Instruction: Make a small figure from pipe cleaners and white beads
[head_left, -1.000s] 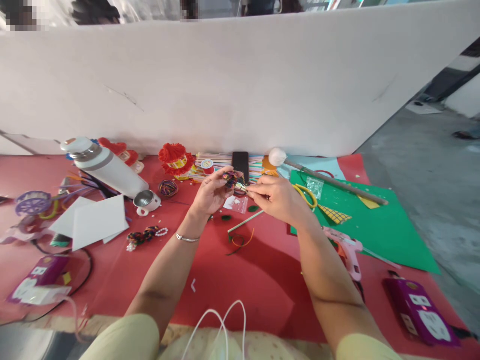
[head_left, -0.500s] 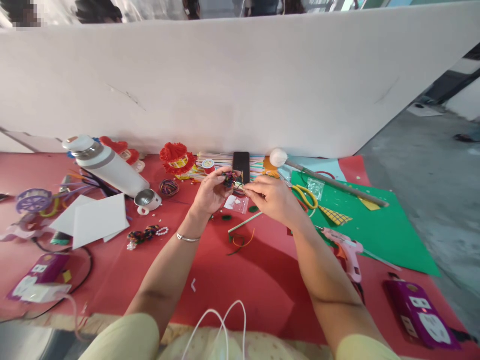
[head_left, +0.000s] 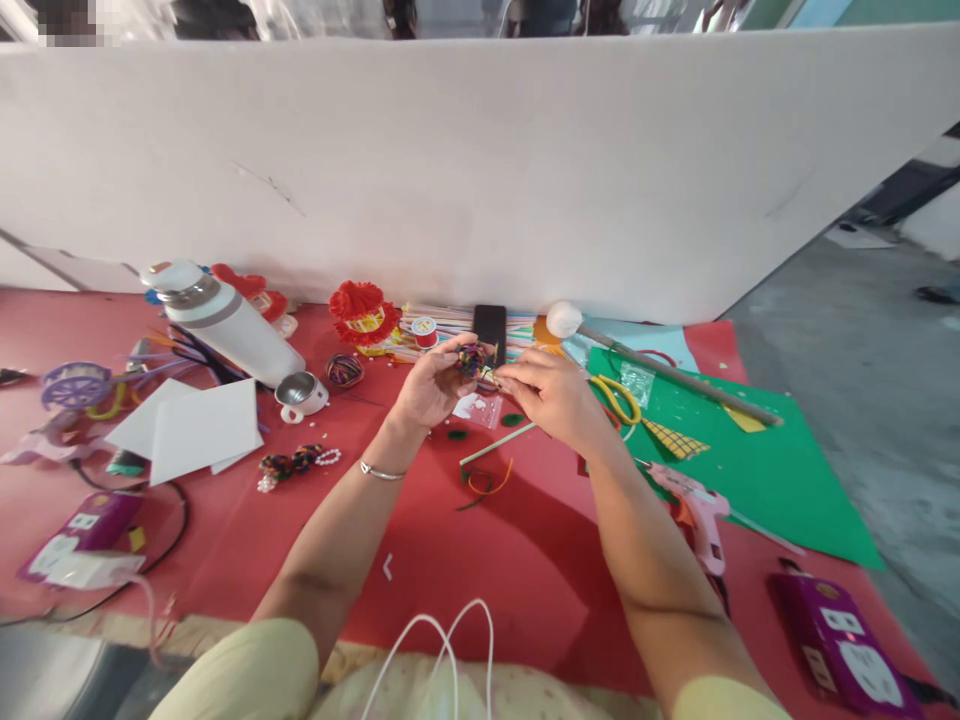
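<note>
Above the red table cover (head_left: 465, 570), my left hand (head_left: 431, 385) pinches a small multicoloured pom-pom (head_left: 475, 359) between thumb and fingers. My right hand (head_left: 551, 395) is closed in a pinch right beside it, its fingertips on a thin pale stick end (head_left: 491, 376) that meets the pom-pom. Both hands hover over a small clear packet (head_left: 474, 408). Below them lie a pale straw (head_left: 495, 445) and loose orange and green wire pieces (head_left: 484, 485).
A white bottle (head_left: 225, 325) and its steel cap (head_left: 300, 392) lie left, beside white paper sheets (head_left: 191, 430). Yellow scissors (head_left: 611, 395), a green sheet (head_left: 750, 470) and a pink glue gun (head_left: 694, 510) sit right. Purple power strips (head_left: 847, 630) flank the front. A white partition (head_left: 480, 170) stands behind.
The view has shifted slightly, so everything sits a little to the right. My hands keep the same pinch on the pom-pom and stick, with only small finger movements.
</note>
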